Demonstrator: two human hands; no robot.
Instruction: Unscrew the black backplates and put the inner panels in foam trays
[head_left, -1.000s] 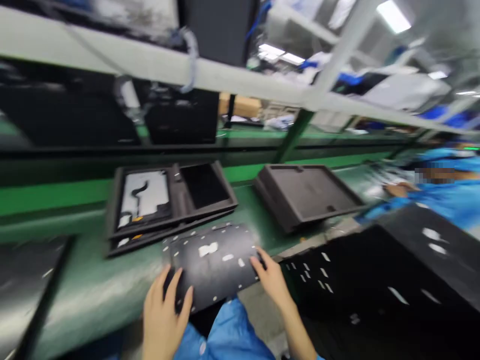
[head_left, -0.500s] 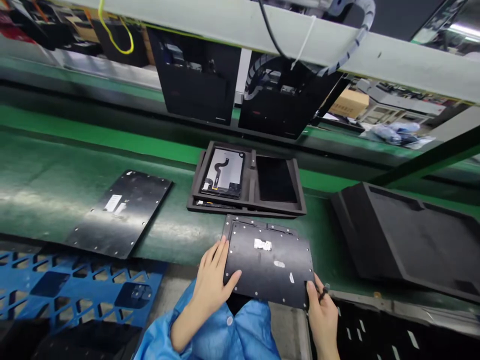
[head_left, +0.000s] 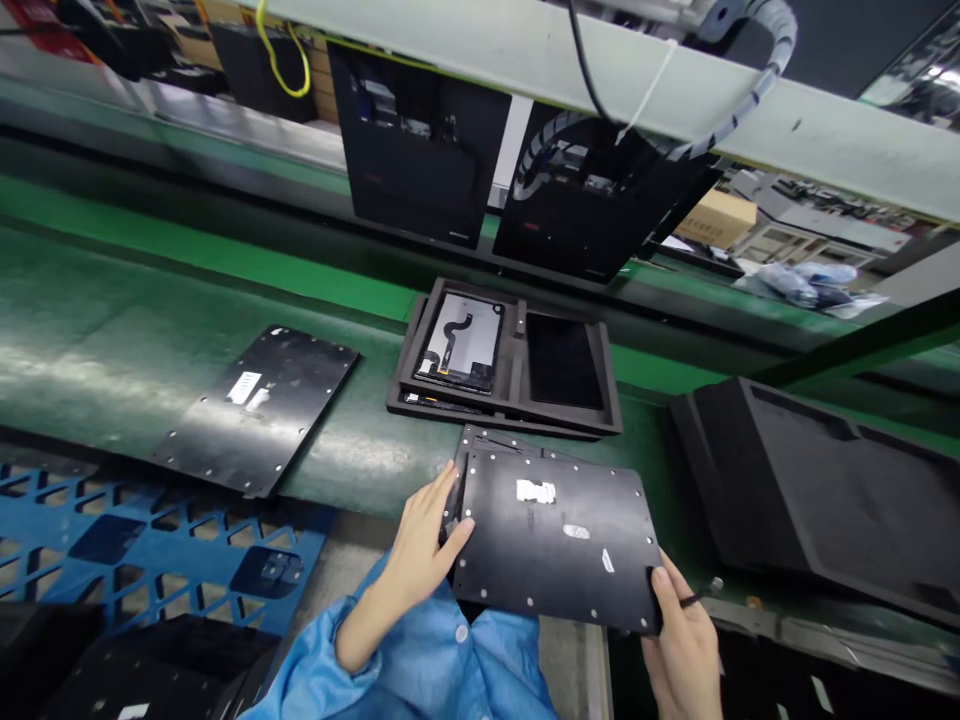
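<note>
A flat black plate (head_left: 555, 570) with small round dots around its border and white labels lies over a second black plate (head_left: 474, 436), whose left and far edges show. My left hand (head_left: 420, 550) grips the left edge, its fingers stretched along the lower plate and its thumb at the upper plate's edge. With thumb and fingers, my right hand (head_left: 682, 630) pinches the upper plate's lower right corner. A thin dark stick with a clear tip (head_left: 703, 592) juts from between the right fingers. What lies under the plates is hidden.
Beyond the plates, a dark foam tray (head_left: 512, 365) holds a screen panel (head_left: 463, 345) with a ribbon cable and a black panel (head_left: 564, 360). Another black plate (head_left: 259, 410) lies left on the green bench (head_left: 360, 440). Large black foam trays (head_left: 840, 490) stand right; a blue lattice pallet (head_left: 187, 560) lies lower left.
The upper plate's right side has moved right and towards me with my right hand, uncovering more of the lower plate's left edge. My left hand stays at the left edge. The view has shifted slightly.
</note>
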